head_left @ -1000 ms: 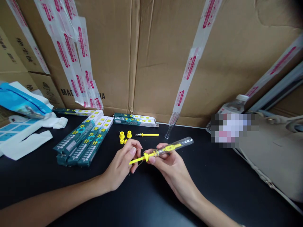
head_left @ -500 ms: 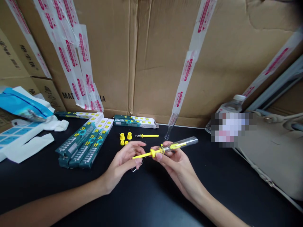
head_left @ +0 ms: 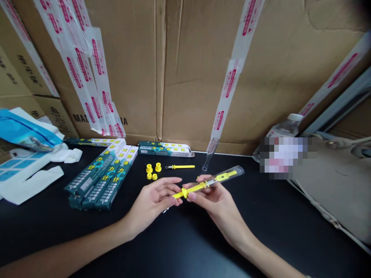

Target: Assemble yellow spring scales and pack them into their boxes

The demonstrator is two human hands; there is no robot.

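My right hand (head_left: 218, 202) grips the clear tube (head_left: 238, 170) of a spring scale, which points up to the right. Inside the tube lies a yellow slider (head_left: 222, 177). A yellow cap (head_left: 184, 193) sits at the tube's near end. Between thumb and fingers, my left hand (head_left: 152, 200) pinches the yellow rod (head_left: 177, 195) that runs through this cap. A bit of metal hook (head_left: 165, 210) shows below the left fingers. Behind the hands lie several yellow caps (head_left: 149, 168) and a loose yellow rod with a spring (head_left: 185, 166).
A second clear tube (head_left: 211, 148) stands against the cardboard wall (head_left: 197, 77). Green and white boxes (head_left: 95, 170) lie at left, with more boxes (head_left: 165, 148) behind. A power strip (head_left: 17, 166) and blue packet (head_left: 29, 127) are far left. A bottle (head_left: 285, 125) and beige bag (head_left: 336, 185) stand right.
The yellow rod has slid further into the clear tube, so less of it sticks out. My left hand has moved right, close to the cap. The slider now sits nearer the tube's far end.
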